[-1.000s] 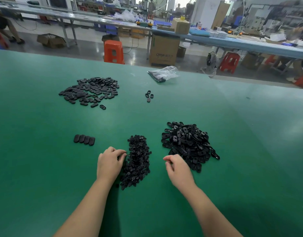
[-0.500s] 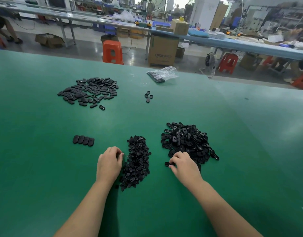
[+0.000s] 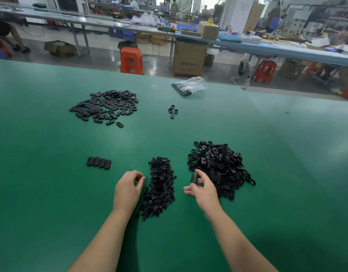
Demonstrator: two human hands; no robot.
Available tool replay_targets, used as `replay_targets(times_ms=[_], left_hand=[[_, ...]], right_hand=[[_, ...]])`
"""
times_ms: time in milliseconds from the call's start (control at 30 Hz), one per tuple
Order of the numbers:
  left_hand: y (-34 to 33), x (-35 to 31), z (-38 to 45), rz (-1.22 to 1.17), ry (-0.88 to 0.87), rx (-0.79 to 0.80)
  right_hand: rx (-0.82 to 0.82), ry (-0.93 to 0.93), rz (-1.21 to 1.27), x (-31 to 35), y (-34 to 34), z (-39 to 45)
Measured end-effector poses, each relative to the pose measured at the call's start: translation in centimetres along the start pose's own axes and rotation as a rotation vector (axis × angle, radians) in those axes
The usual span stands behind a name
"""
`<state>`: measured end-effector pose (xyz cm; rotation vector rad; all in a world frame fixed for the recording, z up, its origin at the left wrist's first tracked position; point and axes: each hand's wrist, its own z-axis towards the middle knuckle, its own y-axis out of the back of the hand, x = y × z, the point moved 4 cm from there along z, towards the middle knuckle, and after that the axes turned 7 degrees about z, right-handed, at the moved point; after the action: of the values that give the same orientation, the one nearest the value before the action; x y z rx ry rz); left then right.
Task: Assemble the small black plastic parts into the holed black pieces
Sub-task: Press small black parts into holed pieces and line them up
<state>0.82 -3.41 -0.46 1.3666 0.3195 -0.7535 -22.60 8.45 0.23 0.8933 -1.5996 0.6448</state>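
A narrow heap of small black plastic parts (image 3: 161, 185) lies on the green table between my hands. To its right sits a bigger heap of holed black oval pieces (image 3: 220, 165). My right hand (image 3: 203, 190) is lifted at that heap's near left edge and pinches one blurred oval piece (image 3: 194, 177) between thumb and fingers. My left hand (image 3: 128, 190) hovers at the left edge of the small-parts heap with curled fingertips pinched together; a small part seems held there, mostly hidden.
A row of several oval pieces (image 3: 98, 162) lies left of my left hand. Farther back are a spread of oval pieces (image 3: 105, 106), a few loose ones (image 3: 172, 111) and a clear plastic bag (image 3: 189, 86) near the table's far edge (image 3: 247, 91).
My right hand reached into the holed-piece heap, then lifted back toward the left with one oval piece. My left hand drew its fingers out of the small-parts heap, pinched together.
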Motion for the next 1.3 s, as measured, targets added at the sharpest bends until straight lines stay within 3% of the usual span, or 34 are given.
replay_targets(times_ms=[133, 567, 767, 1100, 1300], left_hand=[[0.0, 0.5, 0.3, -0.026, 0.046, 0.007], [0.7, 1.5, 1.1, -0.424, 0.265, -0.008], [0.6, 2.1, 1.2, -0.508, 0.310, 0.012], [0.5, 2.2, 1.1, -0.468, 0.309, -0.018], [0.6, 1.1, 0.3, -0.315, 0.244, 0.003]], right_hand=[[0.022, -0.008, 0.053, -1.1, -1.5, -0.6], [-0.080, 0.105, -0.009, -1.8, -2.0, -1.8], [-0.033, 0.144, -0.057, -2.1, -2.1, -2.0], [-0.042, 0.158, -0.195, -1.5, -2.2, -2.1], [-0.074, 0.237, -0.330, -1.0, -2.3, -2.0]])
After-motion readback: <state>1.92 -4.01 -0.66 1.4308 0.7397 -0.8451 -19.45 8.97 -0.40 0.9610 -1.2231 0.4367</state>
